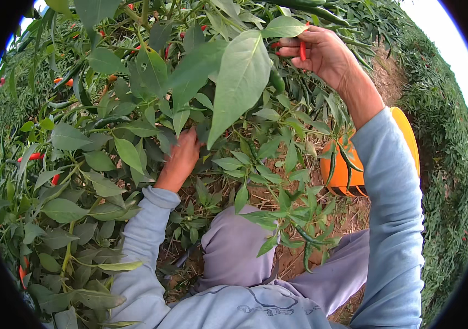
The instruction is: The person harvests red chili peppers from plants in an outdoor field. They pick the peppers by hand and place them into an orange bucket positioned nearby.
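My right hand point(320, 53) is raised at the upper right of the view, its fingers curled around a red chili pepper point(302, 50) beside the foliage. A second bit of red shows at its fingertips. Lower and left of centre, my left hand point(182, 158) reaches in among the leaves of a chili plant point(104, 185); its fingertips are hidden there, so its hold cannot be seen. A large leaf point(242, 78) hangs close to the camera between the two hands. Green chili peppers point(276, 80) hang just below my right hand.
An orange bucket point(343, 168) stands on the soil at the right, partly behind my right sleeve. Red chilies point(32, 157) show in the plants at the left. Leafy branches with green chilies point(308, 246) hang over my knees point(238, 246). Another plant row point(447, 164) runs along the right.
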`<state>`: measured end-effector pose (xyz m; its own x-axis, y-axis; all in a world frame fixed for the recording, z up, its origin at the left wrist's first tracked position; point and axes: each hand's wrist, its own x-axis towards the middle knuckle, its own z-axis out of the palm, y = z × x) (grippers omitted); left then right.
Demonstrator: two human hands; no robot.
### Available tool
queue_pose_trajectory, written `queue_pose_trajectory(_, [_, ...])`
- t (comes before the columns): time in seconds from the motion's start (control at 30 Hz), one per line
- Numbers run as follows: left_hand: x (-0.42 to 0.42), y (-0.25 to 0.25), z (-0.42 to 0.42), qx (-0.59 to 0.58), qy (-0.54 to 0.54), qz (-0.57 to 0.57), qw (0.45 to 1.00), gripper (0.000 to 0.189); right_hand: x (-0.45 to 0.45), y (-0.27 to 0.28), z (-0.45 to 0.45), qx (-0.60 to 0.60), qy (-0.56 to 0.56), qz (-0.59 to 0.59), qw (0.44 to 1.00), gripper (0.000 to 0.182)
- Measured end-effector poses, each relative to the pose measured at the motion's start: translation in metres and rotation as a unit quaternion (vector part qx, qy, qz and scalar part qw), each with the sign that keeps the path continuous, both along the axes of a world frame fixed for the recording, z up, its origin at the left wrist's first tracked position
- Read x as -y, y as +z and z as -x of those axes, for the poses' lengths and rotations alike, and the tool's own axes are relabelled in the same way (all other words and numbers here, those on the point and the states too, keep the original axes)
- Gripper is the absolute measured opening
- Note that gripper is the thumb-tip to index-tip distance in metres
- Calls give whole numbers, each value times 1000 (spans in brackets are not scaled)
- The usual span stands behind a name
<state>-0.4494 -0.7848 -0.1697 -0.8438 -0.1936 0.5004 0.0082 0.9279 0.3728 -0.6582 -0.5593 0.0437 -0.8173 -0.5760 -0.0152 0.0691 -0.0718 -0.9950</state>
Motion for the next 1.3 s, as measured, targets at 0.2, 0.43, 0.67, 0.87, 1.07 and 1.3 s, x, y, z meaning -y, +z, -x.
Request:
queue_pose_trajectory(0.2, [27, -30, -9, 35, -39, 130, 990, 9, -16, -1, 40, -132, -98, -125, 978, 18])
queue_pose_trajectory(0.43, [22, -29, -1, 99, -28, -73, 992, 11, 0, -43, 63, -441, -104, -421, 786, 28])
queue_pose_trajectory(0.67, [41, -30, -7, 265, -77, -381, 882, 18, -14, -86, 102, -560, 10, -468, 683, 29])
queue_pose_trajectory(0.87, [26, 15, -9, 277, -141, -582, 752, 23, -47, -80, 117, -385, -4, -425, 819, 30])
queue_pose_trajectory(1.07, [19, 7, -5, 183, -121, -608, 763, 23, -72, -77, 121, -180, 27, -158, 971, 31])
queue_pose_trajectory(1.3, [22, 18, -9, 118, -48, -704, 699, 16, -47, -82, 142, 1, 142, 138, 980, 31])
